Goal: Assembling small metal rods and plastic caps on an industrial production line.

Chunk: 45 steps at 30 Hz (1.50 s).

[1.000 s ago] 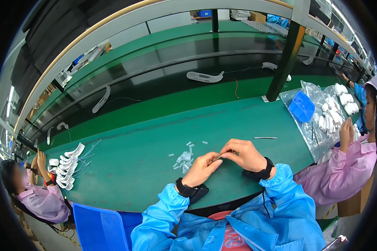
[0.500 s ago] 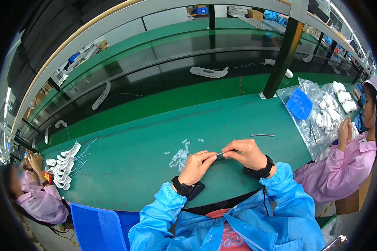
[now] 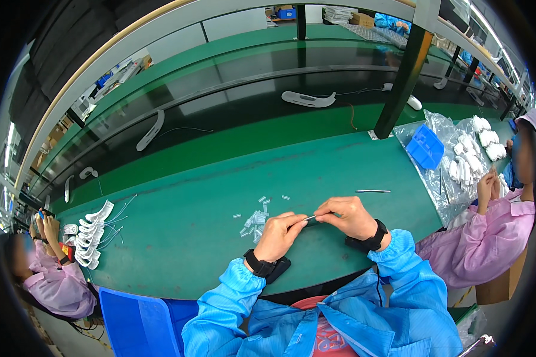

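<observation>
Over the green tabletop [image 3: 178, 238], my left hand [image 3: 279, 235] and my right hand [image 3: 345, 217] meet at the fingertips. Both pinch a thin, silvery rod-like piece [image 3: 310, 218], one at each end; most of it is covered by the fingers. Just beyond my left hand lies a loose heap of short, clear tube pieces [image 3: 256, 219], with a few scattered apart. A slim rod [image 3: 373, 191], pale with dark ends, rests past my right hand.
White curved casings [image 3: 308, 99] with wires lie on the dark conveyor belt. More casings [image 3: 90, 238] are stacked at the left, near a co-worker. A blue bin [image 3: 425, 147] and bagged white parts [image 3: 467, 160] are at the right by another co-worker. A blue crate [image 3: 140, 321] stands below the edge.
The casings on the belt have slid a little to the right. My hands keep their pinch on the thin piece, almost unmoved. The co-workers' hands have shifted slightly.
</observation>
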Motion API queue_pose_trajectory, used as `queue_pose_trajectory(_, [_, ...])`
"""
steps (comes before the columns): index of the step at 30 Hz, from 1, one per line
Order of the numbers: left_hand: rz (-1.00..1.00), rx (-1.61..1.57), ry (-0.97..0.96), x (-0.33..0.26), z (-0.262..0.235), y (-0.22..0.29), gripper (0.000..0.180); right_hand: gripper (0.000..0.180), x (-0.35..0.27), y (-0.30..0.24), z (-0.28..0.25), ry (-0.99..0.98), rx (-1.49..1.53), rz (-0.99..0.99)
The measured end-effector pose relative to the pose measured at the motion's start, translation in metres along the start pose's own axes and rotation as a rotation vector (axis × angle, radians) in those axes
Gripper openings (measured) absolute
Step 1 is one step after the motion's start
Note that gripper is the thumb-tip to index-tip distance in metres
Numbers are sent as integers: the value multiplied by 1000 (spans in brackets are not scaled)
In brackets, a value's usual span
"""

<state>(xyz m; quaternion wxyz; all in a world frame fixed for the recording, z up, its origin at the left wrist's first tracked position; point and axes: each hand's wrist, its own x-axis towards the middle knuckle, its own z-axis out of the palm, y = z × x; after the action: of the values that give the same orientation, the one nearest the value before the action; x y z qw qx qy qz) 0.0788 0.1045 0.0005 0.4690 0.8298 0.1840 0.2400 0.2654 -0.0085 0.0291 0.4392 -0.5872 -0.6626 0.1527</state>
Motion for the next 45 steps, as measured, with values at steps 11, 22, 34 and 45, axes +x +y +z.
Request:
queue_pose_trajectory(11, [-241, -583, -17, 4, -7, -5, 13, 17, 29, 13, -14, 5, 20, 270])
queue_pose_trajectory(22, [-232, -974, 383, 12, -32, -26, 11, 19, 64, 38, 59, -213, -440, 117])
queue_pose_trajectory(34, [-272, -1067, 407, 8, -28, -26, 9, 17, 41, -2, 25, -40, 29, 262])
queue_pose_trajectory(45, [-297, -1131, 322, 9, -13, -23, 5, 14, 15, -6, 29, 143, 153, 286])
